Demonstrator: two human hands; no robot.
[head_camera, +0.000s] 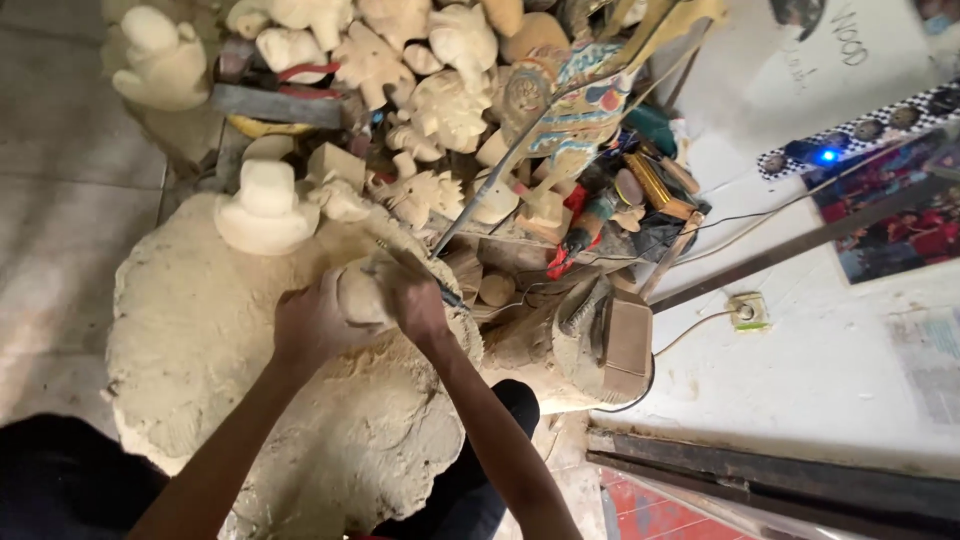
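From the head camera, our left hand (312, 325) is clenched around a small pale wooden carving (362, 292), pinning it on the big sawdust-coated log slab (190, 330). Our right hand (418, 305) grips a thin carving tool (425, 275) whose tip meets the piece. We judge the blade could skid off the rounded wood toward the left fingers, which sit just beside it. The carving looks rough, cream-coloured, unpainted, like the finished figures (440, 105) heaped behind
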